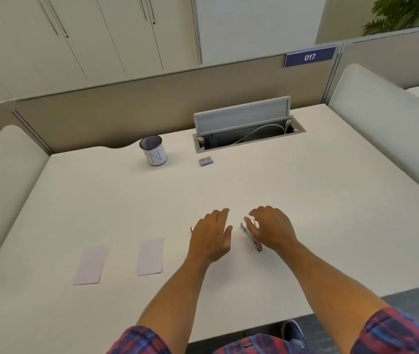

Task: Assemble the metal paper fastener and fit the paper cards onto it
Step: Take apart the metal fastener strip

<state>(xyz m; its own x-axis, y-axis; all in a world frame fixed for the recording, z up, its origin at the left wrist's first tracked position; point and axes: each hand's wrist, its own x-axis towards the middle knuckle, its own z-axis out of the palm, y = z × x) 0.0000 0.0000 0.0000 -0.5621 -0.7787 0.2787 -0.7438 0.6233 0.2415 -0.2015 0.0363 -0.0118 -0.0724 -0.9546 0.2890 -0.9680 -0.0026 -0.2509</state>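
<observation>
Two white paper cards lie flat on the white desk point(305, 200): one at the left point(91, 266), one nearer the middle point(150, 256). My left hand point(212, 236) hovers over the desk right of them with fingers relaxed; a small red object point(191, 229) peeks out at its left edge. A metal paper fastener strip point(251, 237) lies on the desk under my right hand point(272, 229), whose fingers curve loosely over its far end. Whether they touch it is unclear.
A white cup point(153, 150) with a dark inside stands at the back. A small grey box point(206, 161) lies beside an open cable hatch point(246, 131). Partition walls border the desk at the back and both sides.
</observation>
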